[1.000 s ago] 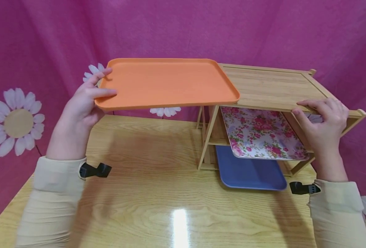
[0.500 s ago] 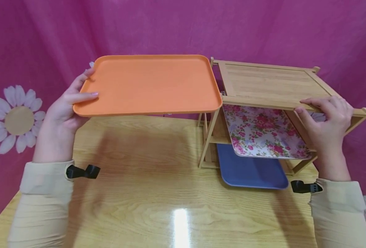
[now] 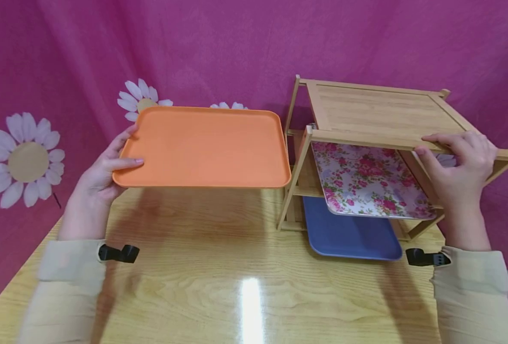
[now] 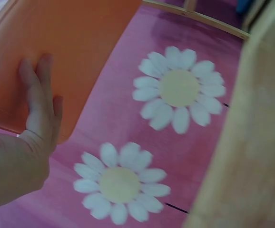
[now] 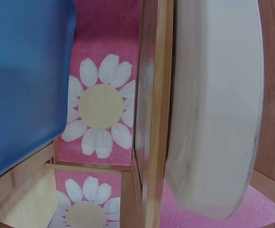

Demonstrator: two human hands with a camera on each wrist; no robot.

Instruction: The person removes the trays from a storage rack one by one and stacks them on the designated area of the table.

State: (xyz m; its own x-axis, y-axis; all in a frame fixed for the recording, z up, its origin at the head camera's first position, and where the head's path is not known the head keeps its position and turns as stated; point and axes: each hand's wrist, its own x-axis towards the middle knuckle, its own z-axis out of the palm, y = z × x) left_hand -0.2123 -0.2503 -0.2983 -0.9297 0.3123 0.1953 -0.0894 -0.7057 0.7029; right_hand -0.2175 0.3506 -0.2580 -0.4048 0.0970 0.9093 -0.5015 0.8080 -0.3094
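Observation:
An orange tray (image 3: 206, 148) hangs above the table, left of a wooden rack (image 3: 378, 110). My left hand (image 3: 103, 172) grips its left end, thumb on the upper face; in the left wrist view, several fingers (image 4: 44, 80) spread under the orange underside. My right hand (image 3: 464, 167) holds the front edge of the rack's top board near its right corner, thumb below the edge and fingers over it. On the rack's middle shelf lies a floral tray (image 3: 365, 181), sticking out at the front. Below it a blue tray (image 3: 352, 234) also juts forward, seen again as a blue surface (image 5: 23, 85) in the right wrist view.
The rack stands on a light wooden table (image 3: 193, 286) at the right. Behind everything hangs a magenta cloth (image 3: 219, 48) printed with white daisies (image 3: 27, 162). A black wrist camera (image 3: 120, 253) sits on the left cuff, another (image 3: 426, 258) on the right.
My left hand has drawn the orange tray leftward off the rack's top, then lowered it. A gap now shows between tray and top board. My right hand keeps its hold, with the rack barely shifting.

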